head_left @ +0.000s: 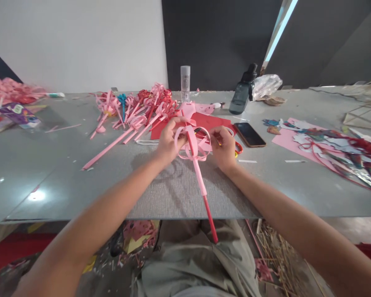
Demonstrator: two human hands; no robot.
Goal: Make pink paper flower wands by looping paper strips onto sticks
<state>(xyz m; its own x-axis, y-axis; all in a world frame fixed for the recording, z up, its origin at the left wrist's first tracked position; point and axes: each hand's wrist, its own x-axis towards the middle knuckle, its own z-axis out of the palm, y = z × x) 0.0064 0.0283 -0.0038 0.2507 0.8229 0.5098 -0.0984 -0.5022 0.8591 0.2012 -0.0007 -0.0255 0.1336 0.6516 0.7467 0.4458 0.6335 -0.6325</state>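
Note:
A pink paper-strip flower [191,142] with curled loops is held up over the near part of the table. Its rolled stem, pink above and red below, slants down past the table edge over my lap. My left hand [168,142] grips the flower head from the left, thumb and fingers closed among the loops. On the other side, my right hand [225,150] has its fingers pinched at the edge of a right-hand loop; the fingertips are partly hidden. Orange-and-yellow handles [239,148], seemingly of scissors, show just behind my right hand. Red paper [212,121] lies beyond both hands.
Several pink and red paper flowers [142,109] are heaped at back left. A clear bottle [185,82] and a dark bottle [238,97] stand near the wall. To the right lie a phone [250,134] and pink sheets [286,142] under colourful cutouts. Scraps litter the floor.

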